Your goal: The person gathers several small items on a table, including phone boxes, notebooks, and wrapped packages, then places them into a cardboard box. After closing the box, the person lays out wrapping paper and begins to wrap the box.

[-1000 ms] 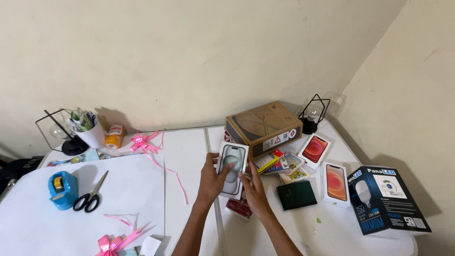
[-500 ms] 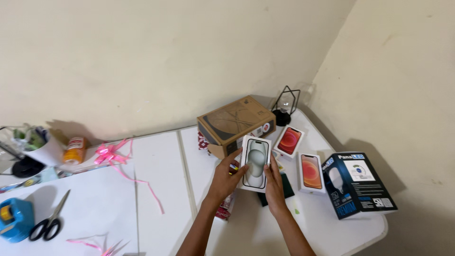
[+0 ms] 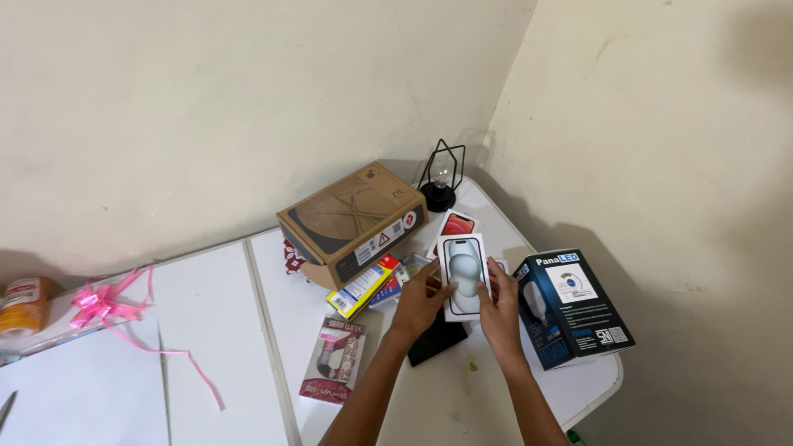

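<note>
Both my hands hold a white phone box (image 3: 464,274) with a pale phone pictured on its lid, just above the table. My left hand (image 3: 420,301) grips its left edge, and my right hand (image 3: 500,307) grips its right edge. Under the box lies a dark green flat case (image 3: 436,340). Behind it a second white phone box with a red phone picture (image 3: 458,224) shows partly. A dark blue bulb box (image 3: 570,306) stands just right of my right hand.
A brown cardboard box (image 3: 351,219) sits at the back, with a black wire-frame lamp (image 3: 439,182) in the corner. A yellow pack (image 3: 361,289) and a pink packet (image 3: 334,370) lie left of my hands. A pink ribbon bow (image 3: 103,303) and orange jar (image 3: 23,305) are far left. The table's edge (image 3: 599,396) is close on the right.
My hands have carried the white phone box rightward, over the boxes by the bulb box. The view has swung right, so the scissors and blue tape dispenser have left the frame.
</note>
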